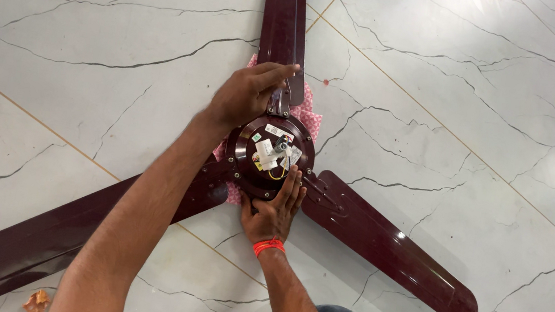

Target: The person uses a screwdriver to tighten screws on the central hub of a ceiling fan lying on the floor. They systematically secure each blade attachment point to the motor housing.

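Three maroon blades remain attached to the ceiling fan motor (270, 156) lying on the marble floor (484, 99); left hand (246, 93) spread at twelve o'clock, right hand (274, 210) flat at six, wiring exposed.

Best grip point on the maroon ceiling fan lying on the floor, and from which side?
Probably the round motor housing, taken from above by its rim, between the blade roots. It is the compact centre; the three long blades lie flat on the marble floor and would lever badly. The right hand already cups the near rim, the left hand rests by the far blade root. Avoid the exposed wiring.
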